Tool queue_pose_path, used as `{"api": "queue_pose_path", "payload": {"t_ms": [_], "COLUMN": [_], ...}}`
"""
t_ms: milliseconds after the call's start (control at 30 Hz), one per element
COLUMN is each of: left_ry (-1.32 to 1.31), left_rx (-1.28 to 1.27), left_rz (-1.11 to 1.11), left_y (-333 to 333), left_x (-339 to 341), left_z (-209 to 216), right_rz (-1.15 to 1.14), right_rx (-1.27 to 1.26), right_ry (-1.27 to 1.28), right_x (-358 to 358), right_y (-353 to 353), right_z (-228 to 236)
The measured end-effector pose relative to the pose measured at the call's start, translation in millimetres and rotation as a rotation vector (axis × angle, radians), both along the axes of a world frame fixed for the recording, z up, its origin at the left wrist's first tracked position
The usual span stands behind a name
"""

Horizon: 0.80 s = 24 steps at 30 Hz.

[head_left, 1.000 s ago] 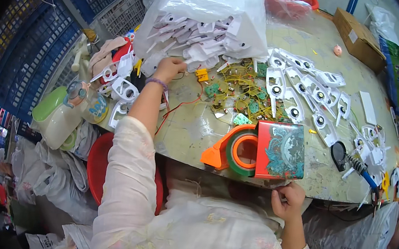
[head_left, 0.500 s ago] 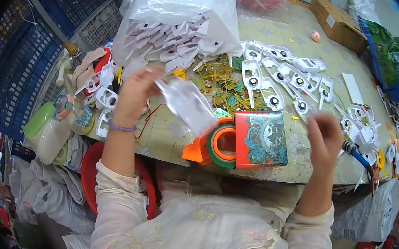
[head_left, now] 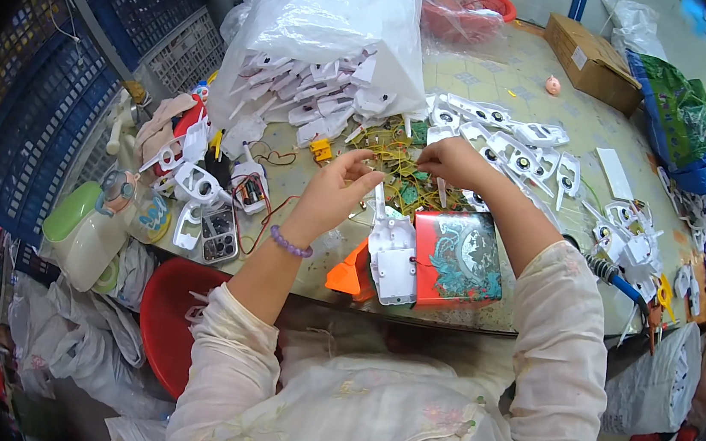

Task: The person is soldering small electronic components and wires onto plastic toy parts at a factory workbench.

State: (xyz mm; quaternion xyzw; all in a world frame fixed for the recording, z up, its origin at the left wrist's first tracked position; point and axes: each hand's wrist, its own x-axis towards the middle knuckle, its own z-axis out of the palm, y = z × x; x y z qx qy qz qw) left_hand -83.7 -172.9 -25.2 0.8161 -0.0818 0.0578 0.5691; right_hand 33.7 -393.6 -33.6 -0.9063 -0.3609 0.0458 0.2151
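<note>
Lying just below the centre of the frame, right up against the left side of a red box (head_left: 457,262) with a worn blue-green top: a white handled housing (head_left: 394,264). Long axis running close to vertical in the frame, leaning slightly to the upper left. Slim handle pointing up toward the hands, broad boxy end pointing down toward the near edge of the table (head_left: 480,77). Just left of that broad end and partly hidden by it, an orange tape dispenser (head_left: 350,274).

Close to the handle's tip, left of centre, the left hand (head_left: 335,196), above a purple beaded bracelet (head_left: 292,247): loosely curled, grip slack, thumb apart from the fingers. Cannot tell whether touching the handle.

Right of centre and a little higher, the right hand (head_left: 455,162): fingertips drawn together over a heap of circuit boards (head_left: 395,147) with yellow wires. Cannot tell whether pinching anything.

At upper centre, a plastic bag (head_left: 332,12) full of white parts; right of the heap, white frames (head_left: 540,135) with dark rings, pointing various ways.
</note>
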Motion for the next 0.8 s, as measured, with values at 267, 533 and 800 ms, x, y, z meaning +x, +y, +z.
{"api": "queue_pose_path", "payload": {"t_ms": [267,533,800], "left_ry": [-0.068,-0.124,-1.080], "left_rx": [-0.052,-0.241,0.308], "left_rz": [-0.010,-0.126,-0.012], "left_y": [5.4,-19.9,-38.8], "left_x": [-4.1,-14.9,-49.9], "left_z": [7.5,33.8,45.2], "right_rz": [-0.065,0.084,-0.119], "right_rx": [0.500,0.911,1.020], "right_ry": [0.197,0.371,0.737], "right_x": [-19.4,-91.0,-135.1], "right_y": [11.2,10.2,-29.4], "right_z": [59.7,119.8,82.6]}}
